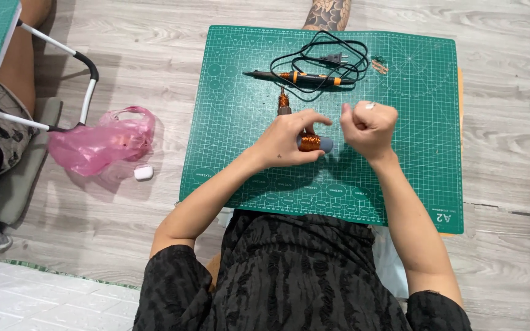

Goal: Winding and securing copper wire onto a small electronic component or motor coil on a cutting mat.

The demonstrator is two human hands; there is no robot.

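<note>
Overhead view of a person in a black top seated on a pale wood-grain floor before a green cutting mat. The left hand rests on the mat near its middle, fingers curled over a small spool of copper wire with a grey end; the thumb reaches out toward the other hand. The right hand hovers just beside it, fingers pressed together into a loose fist with a ring on one finger; whether it pinches a strand of wire cannot be told. A second copper-wound piece lies just beyond the left hand. Farther up the mat sits a black-and-orange soldering iron, its black cord looped around it, and a small tangle of copper wire lies to its right. Off the mat, to the left, lie a pink plastic bag and a small white case.
</note>
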